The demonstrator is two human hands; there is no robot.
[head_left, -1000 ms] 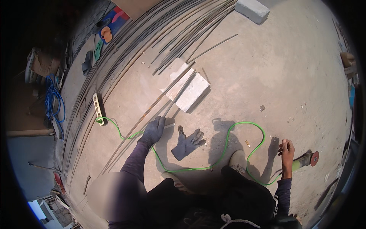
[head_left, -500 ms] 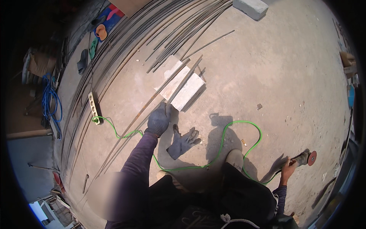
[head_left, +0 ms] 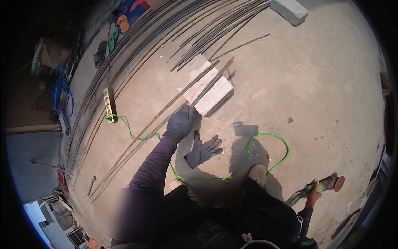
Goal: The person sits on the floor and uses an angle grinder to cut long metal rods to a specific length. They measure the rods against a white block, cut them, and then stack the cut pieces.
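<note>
My left hand [head_left: 180,123], in a dark grey knit glove, is closed around a steel rod [head_left: 212,85] whose far end rests on a pale block [head_left: 216,94]. A second, longer rusty rod [head_left: 159,112] lies beside it across the same block. Out at the right, my bare right hand [head_left: 314,195] grips a green-bodied angle grinder [head_left: 329,183] with a reddish disc, low over or on the floor. Between my hands an empty grey glove [head_left: 204,151] lies on the concrete, near my shoes.
A green cable [head_left: 207,179] loops past my feet to a cream power strip [head_left: 108,103] at the left. Long steel rods [head_left: 137,56] lie in a bundle beyond it. A grey block [head_left: 289,11] sits at the far side. Sandals [head_left: 99,54] and a blue cable coil [head_left: 62,93] are at the left.
The floor and blocks have shifted right in the view. The grinder's green body now shows at my right hand. My left hand still holds the rod.
</note>
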